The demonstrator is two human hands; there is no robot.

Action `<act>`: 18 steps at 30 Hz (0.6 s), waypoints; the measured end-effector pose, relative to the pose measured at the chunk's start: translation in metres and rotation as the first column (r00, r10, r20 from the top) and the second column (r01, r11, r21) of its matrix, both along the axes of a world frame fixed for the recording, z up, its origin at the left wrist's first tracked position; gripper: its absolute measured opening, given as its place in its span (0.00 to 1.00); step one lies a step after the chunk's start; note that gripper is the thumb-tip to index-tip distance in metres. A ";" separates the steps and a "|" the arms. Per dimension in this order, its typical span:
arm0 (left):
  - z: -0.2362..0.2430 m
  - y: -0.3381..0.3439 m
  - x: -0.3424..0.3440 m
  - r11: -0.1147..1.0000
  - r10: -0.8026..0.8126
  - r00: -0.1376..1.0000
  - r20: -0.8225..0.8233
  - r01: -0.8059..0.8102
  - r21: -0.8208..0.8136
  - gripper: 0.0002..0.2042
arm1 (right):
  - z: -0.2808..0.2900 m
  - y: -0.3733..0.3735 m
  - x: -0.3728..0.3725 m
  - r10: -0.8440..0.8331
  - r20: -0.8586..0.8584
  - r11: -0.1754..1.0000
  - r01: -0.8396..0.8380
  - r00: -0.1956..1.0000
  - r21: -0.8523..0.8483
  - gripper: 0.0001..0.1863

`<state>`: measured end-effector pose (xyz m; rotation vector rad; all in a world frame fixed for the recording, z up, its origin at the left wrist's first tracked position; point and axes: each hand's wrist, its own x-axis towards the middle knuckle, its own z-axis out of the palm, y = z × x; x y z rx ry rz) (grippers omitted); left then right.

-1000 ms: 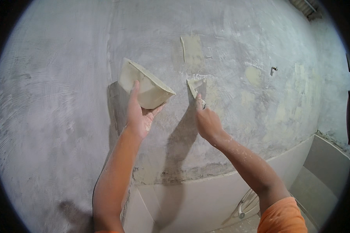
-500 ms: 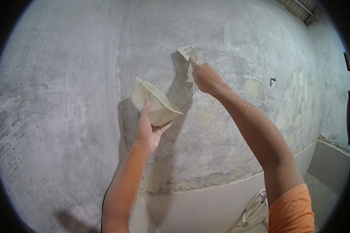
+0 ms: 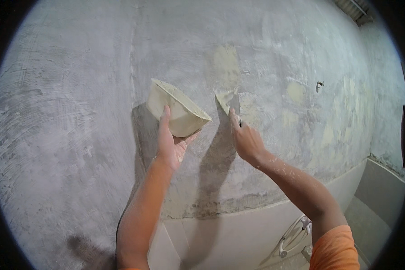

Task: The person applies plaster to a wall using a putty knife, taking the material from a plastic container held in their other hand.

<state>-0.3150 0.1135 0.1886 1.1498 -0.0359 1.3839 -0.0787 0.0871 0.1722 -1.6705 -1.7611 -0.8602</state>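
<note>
My left hand [image 3: 172,146] grips a cream-coloured plastic tub [image 3: 175,110] from below, thumb up its near side. The tub is tilted, with pale paste along its rim; what lies inside is mostly hidden. My right hand [image 3: 247,138] is closed around the dark handle of a putty knife [image 3: 227,100], index finger stretched along it. The blade is coated in pale putty and lies at the grey wall [image 3: 180,58]. Just above the blade, a pale yellowish putty patch [image 3: 226,65] shows on the wall.
Another pale patch [image 3: 295,91] and a small metal pipe fitting [image 3: 319,85] are on the wall to the right. Lower down run light wall tiles [image 3: 243,234], with a white hand shower and hose [image 3: 285,243] at the lower right. A wall corner stands at far right.
My right hand has drawn the putty knife down the wall, and a pale putty patch now shows where it was. The tub in my left hand has shifted slightly upward.
</note>
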 end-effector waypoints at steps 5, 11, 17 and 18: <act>0.004 -0.002 0.002 1.000 0.007 1.000 -0.022 -0.007 0.007 0.45 | -0.004 -0.020 0.028 0.084 -0.078 0.996 -0.084 0.993 0.005 0.35; 0.004 -0.005 0.005 1.000 0.000 0.997 -0.073 0.000 0.000 0.45 | 0.070 -0.028 0.087 0.116 -0.113 0.928 -0.067 0.987 0.367 0.32; -0.004 -0.008 0.012 1.000 0.001 0.993 -0.121 -0.003 -0.010 0.44 | 0.077 -0.019 0.116 -0.067 -0.138 0.929 0.112 0.988 0.353 0.35; -0.006 -0.010 0.014 1.000 0.007 0.993 -0.118 -0.008 -0.007 0.44 | 0.068 -0.018 0.117 -0.121 -0.159 0.947 0.162 0.980 0.277 0.38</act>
